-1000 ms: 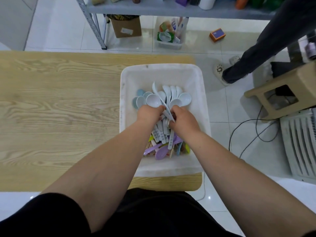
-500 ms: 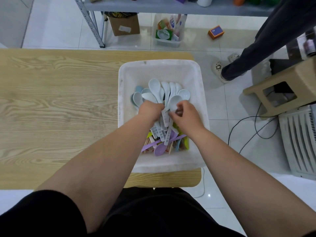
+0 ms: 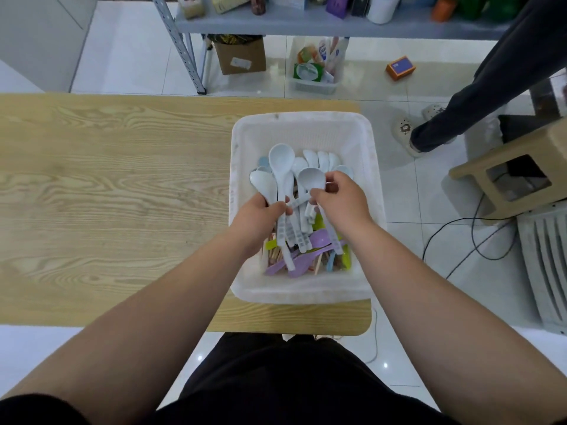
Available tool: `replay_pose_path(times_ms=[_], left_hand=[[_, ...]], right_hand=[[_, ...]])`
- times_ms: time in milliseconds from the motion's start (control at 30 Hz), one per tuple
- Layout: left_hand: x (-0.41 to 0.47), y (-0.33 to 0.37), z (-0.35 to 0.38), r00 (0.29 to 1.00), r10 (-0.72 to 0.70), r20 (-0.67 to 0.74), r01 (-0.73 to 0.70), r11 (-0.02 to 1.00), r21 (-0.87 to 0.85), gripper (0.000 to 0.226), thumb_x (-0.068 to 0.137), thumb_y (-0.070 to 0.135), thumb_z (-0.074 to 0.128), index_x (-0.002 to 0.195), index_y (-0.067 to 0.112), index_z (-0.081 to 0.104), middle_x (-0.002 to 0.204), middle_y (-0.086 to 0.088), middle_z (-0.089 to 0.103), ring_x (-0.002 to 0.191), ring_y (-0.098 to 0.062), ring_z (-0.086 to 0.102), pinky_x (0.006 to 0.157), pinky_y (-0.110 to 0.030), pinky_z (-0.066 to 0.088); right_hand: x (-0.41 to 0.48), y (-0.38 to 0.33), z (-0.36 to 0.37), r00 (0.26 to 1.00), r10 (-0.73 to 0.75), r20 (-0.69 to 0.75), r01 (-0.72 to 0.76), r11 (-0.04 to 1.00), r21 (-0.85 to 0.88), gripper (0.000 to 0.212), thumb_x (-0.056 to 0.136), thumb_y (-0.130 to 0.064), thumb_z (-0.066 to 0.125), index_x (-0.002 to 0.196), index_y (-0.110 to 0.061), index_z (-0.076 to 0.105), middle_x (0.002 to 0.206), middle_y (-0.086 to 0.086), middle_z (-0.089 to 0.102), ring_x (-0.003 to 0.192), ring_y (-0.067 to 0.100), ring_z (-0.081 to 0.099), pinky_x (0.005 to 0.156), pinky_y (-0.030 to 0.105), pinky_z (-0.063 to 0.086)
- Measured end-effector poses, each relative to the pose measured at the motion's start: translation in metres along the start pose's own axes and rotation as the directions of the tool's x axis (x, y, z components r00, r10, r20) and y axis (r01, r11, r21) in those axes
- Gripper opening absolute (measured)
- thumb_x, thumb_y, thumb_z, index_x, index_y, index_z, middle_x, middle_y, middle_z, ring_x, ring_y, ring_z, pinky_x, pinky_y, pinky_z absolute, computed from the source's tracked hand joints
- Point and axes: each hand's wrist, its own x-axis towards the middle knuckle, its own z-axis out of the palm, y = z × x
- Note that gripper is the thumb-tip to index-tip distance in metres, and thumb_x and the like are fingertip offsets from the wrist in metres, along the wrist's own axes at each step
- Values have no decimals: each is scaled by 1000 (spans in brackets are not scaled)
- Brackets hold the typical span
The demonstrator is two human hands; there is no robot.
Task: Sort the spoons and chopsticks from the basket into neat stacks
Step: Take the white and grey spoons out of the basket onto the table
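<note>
A white plastic basket (image 3: 306, 124) sits at the right end of the wooden table (image 3: 107, 185). Inside lie several pale blue spoons (image 3: 320, 159), purple spoons (image 3: 319, 240), green pieces and wooden chopsticks (image 3: 274, 256). My left hand (image 3: 257, 217) is shut on a bunch of pale blue spoons (image 3: 280, 167) by their handles, bowls pointing away from me. My right hand (image 3: 340, 199) pinches one pale blue spoon (image 3: 311, 179) and holds it against that bunch. Both hands are inside the basket.
The table's right edge lies just under the basket. Beyond the table stand a metal shelf (image 3: 306, 19), a cardboard box (image 3: 241, 56) and a clear bin (image 3: 316, 67). A person's legs (image 3: 478, 96), a wooden stool (image 3: 515, 173) and cables (image 3: 454, 240) are on the right.
Both hands lifted slightly and shifted. The left hand's bunch of spoons fanned upward, and the right hand brought one spoon up against it.
</note>
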Motion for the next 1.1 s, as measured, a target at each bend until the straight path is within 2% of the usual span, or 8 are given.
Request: replay_pose_path(times_ms=[100,267,400,567,700,867,967,1100], left_hand=[[-34,4,-5,997,83,4,-83,983,163,15,101,25,49,108,21,63,88,4,71,72,-4,65,67,-25,50],[-81,-4,-5,984,171,-46,-159,968,195,12,103,24,49,96,21,57,70,-3,63,54,-5,57,63,-25,49],[-111,-26,-16,969,184,-164,-144,962,233,6,98,27,57,102,28,62,70,11,60,63,-9,56,68,-33,49],[-153,-53,-36,940,175,-294,-80,948,307,18,96,32,61,108,18,57,96,-13,65,86,-31,62,79,-50,50],[-182,-74,-62,938,107,-329,-66,989,135,12,100,26,53,106,21,61,97,-12,64,74,-18,60,74,-39,50],[-202,-109,-109,947,-12,-322,-33,991,-132,38,96,16,39,103,39,69,92,9,73,78,-11,64,74,-32,50],[-211,-135,-149,943,-52,-329,-67,938,-339,40,94,5,42,104,29,72,88,3,70,81,-17,60,74,-33,48],[-228,-170,-222,915,-95,-393,-133,848,-514,21,98,5,55,112,17,63,100,-9,66,85,-21,65,74,-33,53]], right_hand=[[-29,-15,3,992,84,97,-109,945,307,18,98,-25,62,115,-27,56,95,5,72,78,17,75,64,32,61],[-65,-16,25,972,156,177,-225,836,501,37,91,-17,68,125,-21,55,94,10,75,78,16,69,65,30,56],[-89,-11,46,942,54,332,-246,784,570,53,78,-14,76,123,-27,51,102,14,75,88,24,73,80,45,58],[-116,-9,83,884,-7,468,-249,839,484,56,80,-14,79,128,-18,51,102,11,76,99,27,73,89,46,56],[-140,-11,111,856,-6,517,-232,889,394,47,80,-15,78,121,-14,55,104,15,71,94,30,68,73,40,50],[-167,-20,150,807,-8,590,-251,901,355,43,80,-13,78,116,-10,55,92,14,58,82,28,54,61,35,43],[-185,-34,184,783,-23,621,-237,913,332,32,85,-8,75,112,-10,57,89,15,58,75,26,54,56,30,43],[-217,-51,245,762,-28,647,-175,953,248,25,87,-6,75,106,-10,60,76,6,61,56,14,51,54,28,42]])
